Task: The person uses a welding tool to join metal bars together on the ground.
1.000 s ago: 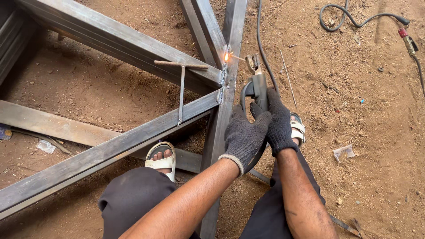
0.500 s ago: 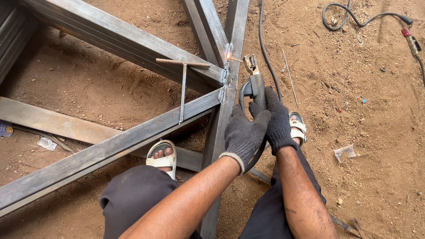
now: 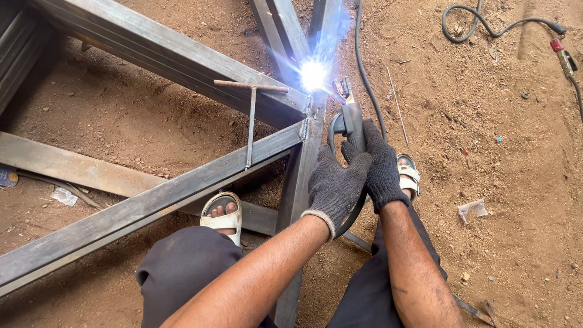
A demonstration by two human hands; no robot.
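My left hand (image 3: 335, 184) and my right hand (image 3: 379, 167), both in dark knit gloves, are wrapped together around a black welding electrode holder (image 3: 350, 118). Its tip points up and left at a joint of the steel frame (image 3: 182, 64), where a bright white-blue arc (image 3: 313, 75) burns. Grey square tubes meet at that joint, one long tube (image 3: 152, 203) running down to the left. A T-shaped rusty rod hammer (image 3: 251, 115) rests across the tubes just left of the joint.
A black cable (image 3: 363, 67) runs from the holder up across the sandy ground. Another cable with a red clamp (image 3: 562, 54) lies top right. My sandalled feet (image 3: 222, 214) sit either side of the vertical tube. Scraps of paper (image 3: 472, 209) lie around.
The small orange glow at the joint has flared into a bright white-blue arc. Both hands and the holder have stayed in nearly the same place.
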